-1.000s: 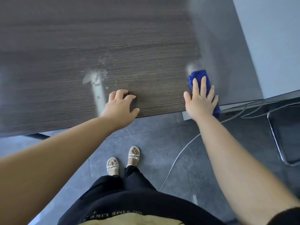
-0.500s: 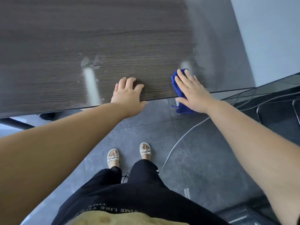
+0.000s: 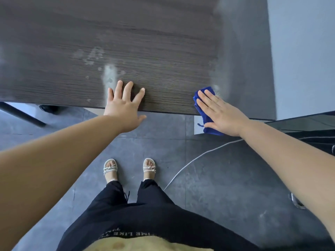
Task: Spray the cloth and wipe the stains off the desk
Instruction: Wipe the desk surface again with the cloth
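A dark wood-grain desk [image 3: 163,51] fills the upper view, its front edge near my hands. Whitish stains [image 3: 108,75] smear the top just beyond my left fingers, and a paler streak [image 3: 217,77] runs along the right side. My left hand [image 3: 125,104] rests flat on the desk edge with fingers spread. My right hand [image 3: 219,111] presses with straight fingers on a folded blue cloth [image 3: 204,122] at the front right edge. Part of the cloth hangs over the edge. No spray bottle is in view.
Below the desk lies a grey tiled floor [image 3: 217,178] with my sandalled feet [image 3: 130,167]. A white cable [image 3: 195,158] curves across the floor. A dark desk leg [image 3: 20,113] shows at left. A black surface [image 3: 308,122] and a pale wall [image 3: 304,51] stand at right.
My right hand has slid the blue cloth left along the front edge, its fingers now angled left. My left hand has spread its fingers flat on the desk.
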The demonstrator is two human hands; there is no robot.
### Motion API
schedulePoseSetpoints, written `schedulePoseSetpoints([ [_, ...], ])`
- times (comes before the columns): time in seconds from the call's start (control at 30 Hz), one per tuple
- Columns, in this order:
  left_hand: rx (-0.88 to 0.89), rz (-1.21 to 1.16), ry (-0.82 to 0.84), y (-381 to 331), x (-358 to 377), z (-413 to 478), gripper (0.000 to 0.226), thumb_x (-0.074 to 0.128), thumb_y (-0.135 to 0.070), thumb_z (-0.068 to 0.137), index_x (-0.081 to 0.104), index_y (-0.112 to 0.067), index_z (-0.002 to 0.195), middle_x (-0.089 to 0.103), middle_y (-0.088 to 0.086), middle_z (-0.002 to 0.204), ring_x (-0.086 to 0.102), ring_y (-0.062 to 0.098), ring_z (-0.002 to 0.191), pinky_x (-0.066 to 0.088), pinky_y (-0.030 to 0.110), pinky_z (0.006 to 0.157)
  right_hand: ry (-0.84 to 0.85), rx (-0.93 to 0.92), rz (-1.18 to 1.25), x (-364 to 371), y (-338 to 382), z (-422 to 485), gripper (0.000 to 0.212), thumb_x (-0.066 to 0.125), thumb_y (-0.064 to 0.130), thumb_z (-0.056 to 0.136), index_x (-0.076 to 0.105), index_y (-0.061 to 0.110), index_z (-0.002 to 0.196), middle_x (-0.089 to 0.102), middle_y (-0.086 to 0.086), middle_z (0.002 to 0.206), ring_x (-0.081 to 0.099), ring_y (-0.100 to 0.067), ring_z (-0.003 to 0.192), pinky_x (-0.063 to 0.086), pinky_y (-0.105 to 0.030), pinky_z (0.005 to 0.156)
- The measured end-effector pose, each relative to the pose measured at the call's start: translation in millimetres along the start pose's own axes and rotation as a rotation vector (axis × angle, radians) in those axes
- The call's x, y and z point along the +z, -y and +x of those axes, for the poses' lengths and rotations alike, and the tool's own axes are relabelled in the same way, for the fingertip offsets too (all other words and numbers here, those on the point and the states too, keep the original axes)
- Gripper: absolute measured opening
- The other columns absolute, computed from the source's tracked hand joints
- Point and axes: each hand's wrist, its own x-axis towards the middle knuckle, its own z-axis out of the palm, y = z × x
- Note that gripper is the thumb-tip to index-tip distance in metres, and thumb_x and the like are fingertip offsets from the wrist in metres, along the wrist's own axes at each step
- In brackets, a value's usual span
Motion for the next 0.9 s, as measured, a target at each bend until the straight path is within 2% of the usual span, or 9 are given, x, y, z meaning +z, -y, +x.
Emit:
schedulePoseSetpoints([
  [0.17, -0.003, 0.074, 0.032, 3.4, 5.8, -1.8, 0.088, 0.038, -0.064, 0.088, -0.02, -0.032, 0.145, -0.017, 0.01, 0.155, -0.02, 0.034, 0.141, -0.007, 0.05, 0.116, -0.129, -0.022, -0.052, 1.2, 18.5, 34.1, 0.09, 0.079, 0.037, 0.072, 0.036, -0.003, 0.14, 0.037, -0.023, 0.146, 0.036, -0.039, 0.135, 0.028, -0.048, 0.107],
  [0.33, -0.019, 0.076, 0.032, -0.3, 5.5, -3.0, 0.093, 0.042, -0.065, 0.085, -0.021, -0.032, 0.145, -0.018, 0.011, 0.155, -0.021, 0.035, 0.141, -0.008, 0.051, 0.116, -0.251, 0.074, -0.005, 13.4, 52.1, 51.9, 0.089, 0.078, 0.033, 0.073, 0.031, 0.002, 0.142, 0.039, -0.019, 0.146, 0.039, -0.036, 0.134, 0.033, -0.046, 0.107],
  [0.47, -0.005, 0.072, 0.045, 1.6, -0.6, -3.4, 0.094, 0.046, -0.064, 0.084, -0.016, -0.032, 0.146, -0.014, 0.01, 0.156, -0.017, 0.034, 0.142, -0.005, 0.05, 0.116, -0.243, 0.01, -0.015, 15.4, 18.4, 23.7, 0.088, 0.08, 0.032, 0.071, 0.036, -0.001, 0.14, 0.04, -0.021, 0.145, 0.04, -0.037, 0.133, 0.036, -0.048, 0.107],
  [0.63, 0.012, 0.036, 0.051, 4.3, -5.2, -1.8, 0.09, 0.044, -0.065, 0.084, -0.013, -0.035, 0.147, -0.011, 0.009, 0.156, -0.015, 0.033, 0.143, -0.003, 0.049, 0.117, -0.205, 0.14, -0.049, 18.3, -6.0, -16.3, 0.092, 0.082, 0.026, 0.07, 0.031, -0.006, 0.139, 0.04, -0.024, 0.144, 0.038, -0.037, 0.133, 0.034, -0.046, 0.103],
  [0.73, 0.02, -0.015, 0.055, 7.3, -5.1, -2.2, 0.084, 0.038, -0.067, 0.085, -0.009, -0.036, 0.147, -0.01, 0.007, 0.157, -0.015, 0.031, 0.143, -0.004, 0.048, 0.117, -0.186, 0.166, -0.021, 16.9, 12.8, 3.2, 0.096, 0.082, 0.025, 0.07, 0.025, -0.005, 0.141, 0.038, -0.024, 0.145, 0.038, -0.039, 0.133, 0.035, -0.049, 0.105],
  [0.9, 0.02, -0.25, 0.07, 14.6, -16.5, -2.8, 0.064, 0.034, -0.056, 0.093, 0.011, -0.034, 0.149, 0.0, 0.001, 0.158, -0.01, 0.023, 0.145, -0.002, 0.04, 0.117, -0.31, 0.055, -0.007, 0.7, 87.9, 90.6, 0.088, 0.082, 0.031, 0.068, 0.041, -0.003, 0.138, 0.042, -0.021, 0.144, 0.042, -0.037, 0.131, 0.036, -0.048, 0.105],
])
